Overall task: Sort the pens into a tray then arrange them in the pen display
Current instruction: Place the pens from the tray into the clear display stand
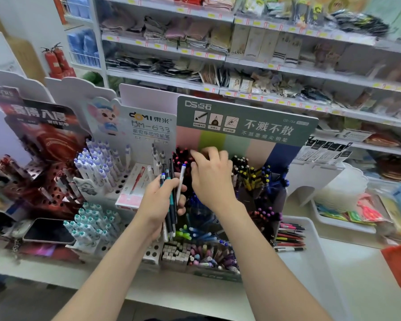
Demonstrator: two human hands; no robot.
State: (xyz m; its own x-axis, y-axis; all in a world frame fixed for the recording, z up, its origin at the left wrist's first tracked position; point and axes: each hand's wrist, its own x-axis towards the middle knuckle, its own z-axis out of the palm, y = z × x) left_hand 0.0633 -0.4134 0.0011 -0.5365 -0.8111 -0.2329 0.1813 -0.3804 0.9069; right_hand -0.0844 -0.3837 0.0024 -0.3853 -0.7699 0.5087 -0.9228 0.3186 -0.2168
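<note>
Forearms extend from the near edge to a shop pen counter, left hand (162,200) loaded, right hand (212,179) over the stock.
Left hand grips an upright bundle of slim plastic pens (172,200), dark, teal and white barrels, blue tips, held before the tiered grey-green card pen display (248,121). Right hand's fingers (208,152) curl among pink-capped pens (181,156) at its back row; whether they pinch one cannot be told. Display header reads "DS" and "不溅不散". Neighbouring white stand (148,126) reads "DOMI 東米 BM-633". At right, a white plastic tray (310,262) holds red and black pens (289,237).
</note>
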